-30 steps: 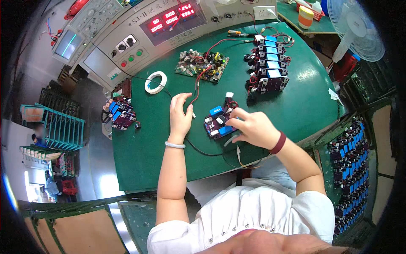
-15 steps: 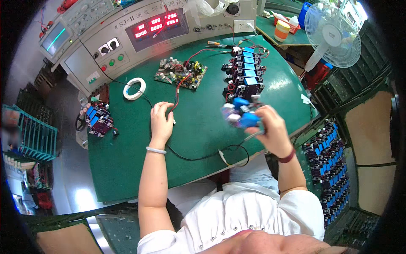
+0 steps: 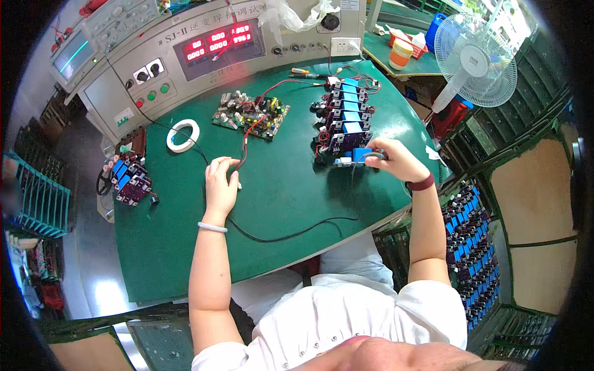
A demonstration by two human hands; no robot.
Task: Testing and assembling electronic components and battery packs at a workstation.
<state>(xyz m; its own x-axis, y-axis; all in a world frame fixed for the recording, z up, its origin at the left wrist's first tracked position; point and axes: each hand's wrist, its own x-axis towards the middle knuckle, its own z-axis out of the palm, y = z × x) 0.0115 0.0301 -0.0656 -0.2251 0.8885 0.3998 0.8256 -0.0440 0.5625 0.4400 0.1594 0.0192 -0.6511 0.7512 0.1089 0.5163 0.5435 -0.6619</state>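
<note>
Nearest us, a black cable is curving across the middle of the frame, and the left hand is lying left of centre with its fingers loosely bent; we cannot tell whether they are gripping anything. Right of centre, the right hand is pinching 1 circuit board between thumb and fingers. Its long axis is running left to right, its white-connector end pointing left, at the near end of a row of blue-topped boards; we cannot tell if the 2 are touching. That row is standing on a green tabletop, stretching toward the top. Farther up, we are seeing a component-covered board and a white ring. Beyond, a grey console is spanning the top, and a white fan is filling the upper right.
</note>
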